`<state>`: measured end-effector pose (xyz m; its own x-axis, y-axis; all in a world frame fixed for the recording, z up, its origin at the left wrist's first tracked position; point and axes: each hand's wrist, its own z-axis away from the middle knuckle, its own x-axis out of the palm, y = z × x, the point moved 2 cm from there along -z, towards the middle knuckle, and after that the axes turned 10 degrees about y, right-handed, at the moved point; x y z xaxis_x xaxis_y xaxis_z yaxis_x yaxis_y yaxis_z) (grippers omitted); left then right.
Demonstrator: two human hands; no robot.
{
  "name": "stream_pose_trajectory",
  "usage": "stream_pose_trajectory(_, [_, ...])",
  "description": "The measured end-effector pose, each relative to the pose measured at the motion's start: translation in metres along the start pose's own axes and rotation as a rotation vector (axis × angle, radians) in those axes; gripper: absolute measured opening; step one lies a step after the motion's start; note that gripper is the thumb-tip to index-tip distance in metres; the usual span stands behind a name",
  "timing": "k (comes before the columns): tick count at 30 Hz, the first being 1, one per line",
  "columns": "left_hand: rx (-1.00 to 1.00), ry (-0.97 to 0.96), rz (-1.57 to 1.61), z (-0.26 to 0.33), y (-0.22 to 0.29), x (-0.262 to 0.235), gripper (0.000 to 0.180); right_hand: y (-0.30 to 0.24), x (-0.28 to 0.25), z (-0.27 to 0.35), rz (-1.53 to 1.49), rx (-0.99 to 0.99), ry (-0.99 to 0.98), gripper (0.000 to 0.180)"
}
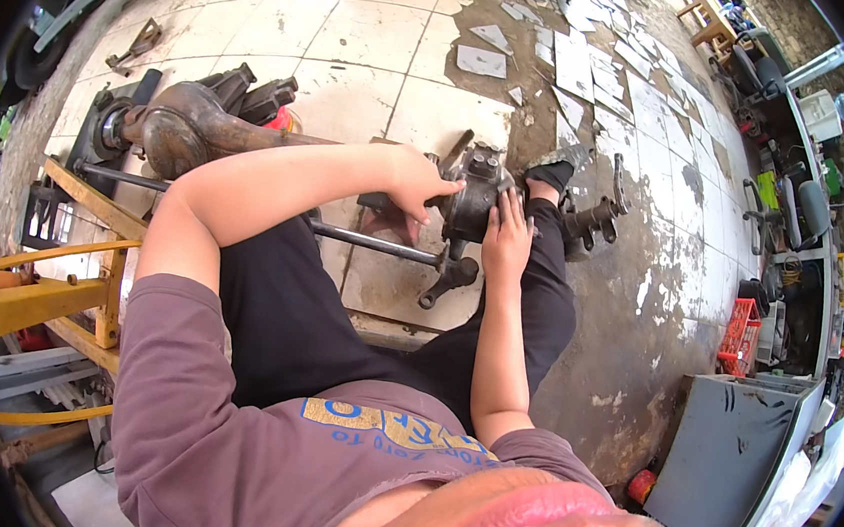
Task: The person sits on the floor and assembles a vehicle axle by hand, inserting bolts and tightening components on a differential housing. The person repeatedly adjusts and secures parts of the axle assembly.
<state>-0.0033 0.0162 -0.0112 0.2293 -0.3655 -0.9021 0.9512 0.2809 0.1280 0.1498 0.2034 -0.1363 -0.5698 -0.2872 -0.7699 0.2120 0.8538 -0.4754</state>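
A rusty vehicle axle (215,125) lies across the tiled floor in front of me, with a dark hub assembly (476,196) at its right end. My left hand (417,185) grips the left side of that hub. My right hand (506,239) lies flat against the hub's right side, fingers pointing up. A thin steel rod (364,241) runs below the axle and ends in a forked link (449,278). Another knuckle part (595,218) sits just right of the hub, next to my foot.
A yellow metal frame (48,291) stands at my left. Broken tile pieces (570,61) litter the floor ahead. A grey cabinet (726,461) and a red crate (740,337) stand at the right, beside cluttered shelves (799,196). A vehicle wheel (31,54) shows far left.
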Motion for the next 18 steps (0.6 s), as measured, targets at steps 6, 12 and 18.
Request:
stream_pose_trajectory(6, [0.005,0.016,0.085,0.000,0.005,-0.001,0.103,0.001,-0.017,-0.021,-0.071,0.009,0.019,0.040])
stream_pose_trajectory(12, [0.014,0.011,-0.002,0.005,0.003,-0.005,0.108,-0.008,-0.011,-0.003,-0.011,-0.004,0.036,0.040])
stream_pose_trajectory(18, [0.008,0.010,0.006,0.007,0.001,0.002,0.107,-0.009,-0.005,-0.008,0.032,-0.026,0.017,0.041])
